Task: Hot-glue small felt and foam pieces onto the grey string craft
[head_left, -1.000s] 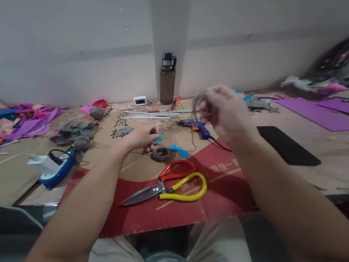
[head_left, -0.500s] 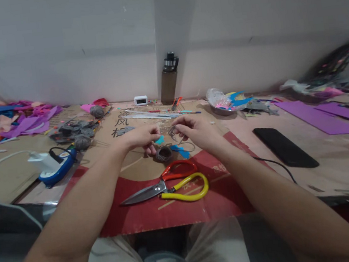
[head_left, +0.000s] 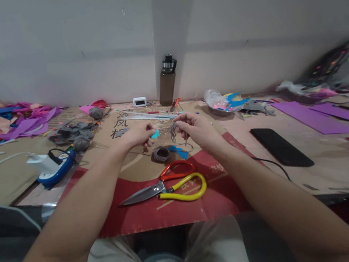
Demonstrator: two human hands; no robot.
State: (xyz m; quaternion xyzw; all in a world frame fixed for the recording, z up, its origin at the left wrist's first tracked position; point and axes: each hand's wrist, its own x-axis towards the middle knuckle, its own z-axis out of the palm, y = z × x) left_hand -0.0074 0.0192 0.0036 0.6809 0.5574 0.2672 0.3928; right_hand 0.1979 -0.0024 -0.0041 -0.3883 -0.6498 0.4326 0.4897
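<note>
My left hand (head_left: 143, 135) is closed, its fingertips pinching a small teal cut-out piece (head_left: 155, 134). My right hand (head_left: 194, 128) is closed on loose loops of grey yarn (head_left: 173, 133), which hang between thumb and fingers. A strand curls down from that hand toward the cardboard. Just below both hands lies a small grey yarn ball (head_left: 161, 154) with a hollow in it. A bright blue cut-out piece (head_left: 178, 151) rests beside the ball. Nearer to me are big scissors (head_left: 165, 186) with one red and one yellow handle, blades pointing left.
A red and brown cardboard sheet (head_left: 134, 219) covers the table's middle. Behind stand a dark bottle (head_left: 167, 83) and a small white clock-like device (head_left: 139, 102). A black phone (head_left: 280, 146) lies right; a blue power strip (head_left: 56, 172) and coloured scraps (head_left: 19, 123) lie left.
My left hand has risen slightly with the teal piece, away from the yarn ball. The yarn loops in my right hand hang more spread out. The view has shifted a little.
</note>
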